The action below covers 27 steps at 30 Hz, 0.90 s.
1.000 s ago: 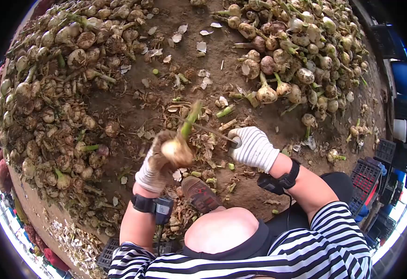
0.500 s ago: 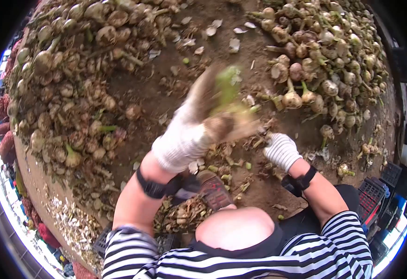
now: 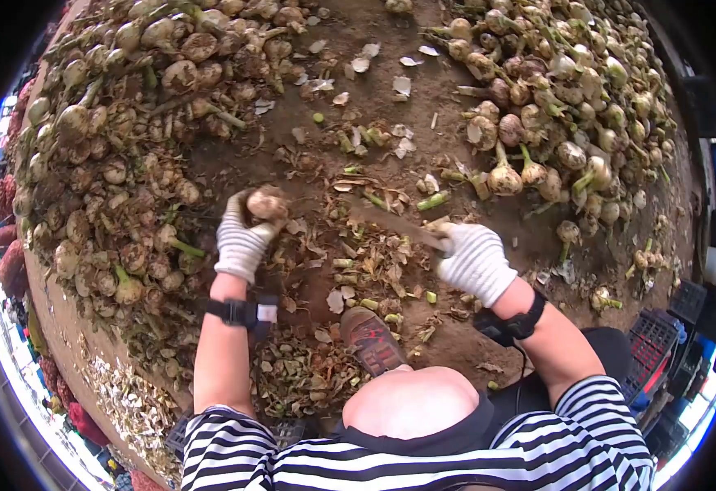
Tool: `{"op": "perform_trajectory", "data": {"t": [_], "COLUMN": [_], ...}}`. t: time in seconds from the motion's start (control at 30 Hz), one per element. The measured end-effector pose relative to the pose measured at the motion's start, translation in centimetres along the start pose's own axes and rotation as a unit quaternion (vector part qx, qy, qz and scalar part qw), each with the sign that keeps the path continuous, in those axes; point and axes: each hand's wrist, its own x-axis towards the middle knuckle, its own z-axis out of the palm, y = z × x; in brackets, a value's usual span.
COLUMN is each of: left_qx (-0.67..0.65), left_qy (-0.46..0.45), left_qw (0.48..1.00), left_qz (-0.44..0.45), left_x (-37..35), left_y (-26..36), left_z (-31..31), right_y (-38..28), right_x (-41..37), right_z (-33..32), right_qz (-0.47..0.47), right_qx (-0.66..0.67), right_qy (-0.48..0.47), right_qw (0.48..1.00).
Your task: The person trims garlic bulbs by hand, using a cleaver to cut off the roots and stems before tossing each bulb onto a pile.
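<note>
In a white knit glove, my left hand [image 3: 243, 241] is closed around a soil-stained garlic bulb [image 3: 268, 203], near the left heap. My right hand [image 3: 479, 260], in a striped white glove, grips a knife [image 3: 407, 227]. Its brownish blade points left, over the ground between my hands, apart from the bulb; the handle is mostly hidden in my fist. Beneath the blade lie cut stem pieces [image 3: 433, 201] and dry skins [image 3: 382, 262].
A large garlic heap [image 3: 120, 172] spreads on the left, and another heap [image 3: 571, 106] at the upper right. My shoe [image 3: 372, 340] stands amid trimmings [image 3: 304, 376]. Dark plastic crates [image 3: 651, 348] are at the right edge. Red sacks [image 3: 12, 266] line the far left.
My left hand has moved left and down with the bulb, away from the middle. The green stem blurred there earlier is off the bulb. My right hand shifted slightly, and its knife now shows clearly.
</note>
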Motion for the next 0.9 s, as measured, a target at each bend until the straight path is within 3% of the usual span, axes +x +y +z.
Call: {"op": "perform_trajectory", "data": {"t": [0.03, 0.07, 0.1, 0.17, 0.2, 0.23, 0.3, 0.33, 0.37, 0.43, 0.47, 0.57, 0.6, 0.63, 0.7, 0.73, 0.77, 0.8, 0.83, 0.87, 0.9], "left_qx": [0.032, 0.284, 0.502, 0.448, 0.494, 0.493, 0.361, 0.222, 0.222, 0.434, 0.457, 0.403, 0.392, 0.394, 0.471, 0.588, 0.588, 0.592, 0.597, 0.489, 0.484], "left_qy": [-0.044, -0.138, -0.221, -0.254, -0.256, -0.258, -0.304, -0.267, -0.267, -0.274, -0.311, -0.299, -0.270, -0.269, -0.297, -0.251, -0.251, -0.230, -0.214, -0.301, -0.284], "left_qw": [0.998, 0.935, 0.772, 0.825, 0.786, 0.787, 0.864, 0.937, 0.937, 0.846, 0.802, 0.840, 0.855, 0.855, 0.769, 0.645, 0.645, 0.640, 0.633, 0.678, 0.678], "left_qz": [-0.014, 0.161, 0.321, 0.232, 0.269, 0.267, 0.175, 0.050, 0.050, 0.148, 0.227, 0.207, 0.204, 0.204, 0.314, 0.419, 0.419, 0.433, 0.444, 0.460, 0.475], "left_x": [-5.0, -6.5, -7.5, -8.7, -8.8, -9.4, -11.8, -12.6, -12.1, -11.2, -11.8, -11.8, -11.8, -11.9, -12.1, -13.1, -14.4, -15.6, -16.5, -17.3, -16.4], "left_y": [-2.6, -5.1, -6.9, -8.7, -9.1, -9.4, -9.7, -9.5, -9.6, -10.1, -10.7, -12.5, -13.4, -13.7, -14.0, -13.8, -13.6, -13.4, -13.0, -12.4, -12.1], "left_z": [3.7, 3.9, 4.0, 4.7, 4.4, 4.7, 6.5, 7.5, 7.0, 6.1, 5.8, 5.7, 5.7, 5.4, 5.0, 5.6, 5.9, 6.0, 6.4, 6.6, 6.5], "right_y": [-0.8, -1.9, -2.6, -2.6, -2.5, -2.3, -1.9, -1.9, -1.9, -2.1, -2.2, -3.9, -4.4, -4.2, -2.8, -1.7, -1.8, -1.7, 1.9, 5.1, 6.6], "right_x": [0.0, 0.1, 0.2, -0.2, -0.3, -0.5, -1.2, -1.3, -1.4, -1.5, -1.5, -1.5, -1.5, -1.5, -1.2, -1.1, -1.0, -0.2, 0.1, -0.3, -0.7], "right_z": [-0.1, -0.5, -0.8, -1.0, -1.1, -1.1, -1.0, -1.0, -0.8, -0.1, 0.1, -0.2, -0.8, -0.3, 1.5, 1.8, 0.9, -0.7, 0.3, 1.7, 2.9], "right_qz": [-0.042, -0.051, -0.060, -0.072, -0.093, -0.090, -0.104, -0.102, -0.102, -0.118, -0.133, -0.144, -0.121, -0.120, -0.151, -0.147, -0.111, 0.050, 0.085, 0.116, 0.125], "right_qx": [-0.024, -0.040, -0.055, -0.073, -0.088, -0.089, -0.098, -0.103, -0.102, -0.089, -0.079, -0.040, -0.055, -0.053, -0.011, -0.046, -0.067, -0.098, -0.102, -0.110, -0.121], "right_qy": [0.031, 0.019, 0.007, 0.005, 0.002, 0.002, 0.003, -0.013, -0.013, 0.033, 0.044, 0.045, -0.020, -0.021, 0.047, 0.038, 0.020, -0.124, -0.087, -0.044, 0.035], "right_qw": [0.998, 0.998, 0.997, 0.995, 0.992, 0.992, 0.990, 0.989, 0.989, 0.989, 0.987, 0.988, 0.991, 0.991, 0.987, 0.987, 0.991, 0.986, 0.987, 0.986, 0.984]}}
